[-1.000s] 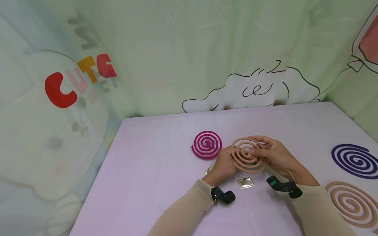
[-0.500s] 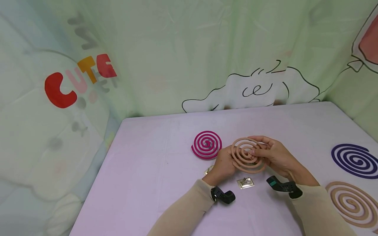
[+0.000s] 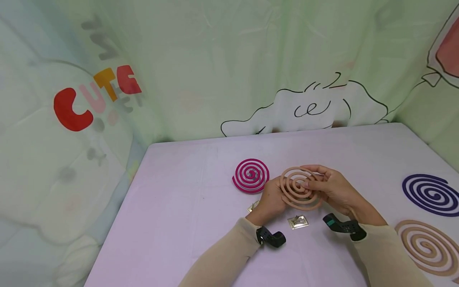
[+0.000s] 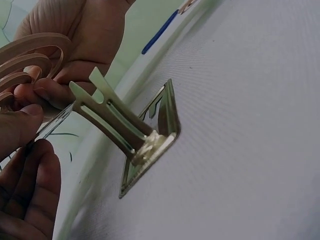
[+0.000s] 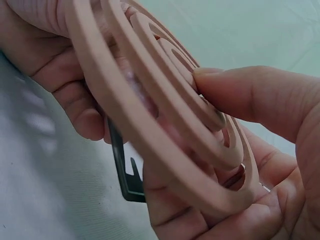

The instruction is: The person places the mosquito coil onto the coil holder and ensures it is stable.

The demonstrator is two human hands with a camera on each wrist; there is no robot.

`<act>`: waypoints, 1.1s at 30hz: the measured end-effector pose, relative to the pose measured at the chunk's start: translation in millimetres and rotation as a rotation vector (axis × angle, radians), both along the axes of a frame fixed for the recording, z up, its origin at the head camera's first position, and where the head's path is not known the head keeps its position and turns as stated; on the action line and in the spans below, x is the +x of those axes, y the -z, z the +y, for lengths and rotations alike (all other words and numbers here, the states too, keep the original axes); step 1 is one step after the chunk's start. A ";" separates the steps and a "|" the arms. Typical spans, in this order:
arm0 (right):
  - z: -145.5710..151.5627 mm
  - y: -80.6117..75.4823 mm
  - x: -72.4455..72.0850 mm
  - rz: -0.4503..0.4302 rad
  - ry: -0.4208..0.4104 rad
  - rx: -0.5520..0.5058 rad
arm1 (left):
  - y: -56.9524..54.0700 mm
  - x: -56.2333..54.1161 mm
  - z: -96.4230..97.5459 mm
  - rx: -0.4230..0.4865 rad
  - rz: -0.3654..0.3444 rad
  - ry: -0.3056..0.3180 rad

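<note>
My right hand [image 3: 338, 189] pinches a tan mosquito coil [image 3: 291, 195] above the table, thumb near its centre and fingers behind it. Beneath the coil my left hand [image 3: 271, 199] pinches a thin metal coil stand [image 5: 120, 165], which the coil and fingers partly hide. The left wrist view shows only the held stand's edge, between thumb and fingers. Whether the coil's centre sits on the stand's prong cannot be seen. A second metal coil stand [image 4: 150, 145] lies on the table below the hands, its forked tongue bent up.
A magenta coil [image 3: 251, 175] lies behind the left hand. Another metal stand [image 3: 252, 206] is partly hidden by the left wrist. To the right lie a dark blue coil [image 3: 432, 195] and a larger-looking tan coil [image 3: 426, 247]. Curtains [image 3: 215, 71] hang beyond the table [image 3: 172, 215].
</note>
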State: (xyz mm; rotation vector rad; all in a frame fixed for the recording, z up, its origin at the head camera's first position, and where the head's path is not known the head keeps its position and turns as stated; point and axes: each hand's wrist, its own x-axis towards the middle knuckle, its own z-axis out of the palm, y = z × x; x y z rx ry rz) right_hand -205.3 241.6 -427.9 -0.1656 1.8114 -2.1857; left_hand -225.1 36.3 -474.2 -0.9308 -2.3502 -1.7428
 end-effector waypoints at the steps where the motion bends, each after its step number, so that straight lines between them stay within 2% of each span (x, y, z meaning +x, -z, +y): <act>1: -0.4 0.1 -0.1 0.003 -0.001 -0.006 | 0.1 -0.2 -0.1 0.001 0.001 -0.003; 14: -0.6 -1.1 -0.4 0.015 -0.002 -0.059 | -1.2 -1.9 0.9 0.009 0.028 -0.033; 21: -0.7 -1.7 0.4 0.016 0.003 -0.056 | -2.2 -1.0 1.0 0.053 -0.047 -0.009; 27: -0.1 -0.1 0.3 0.024 0.007 -0.031 | -3.7 0.2 1.5 0.075 -0.081 -0.008; 33: 0.4 2.3 -0.4 0.017 0.021 -0.012 | -3.1 0.4 1.4 0.072 -0.065 -0.009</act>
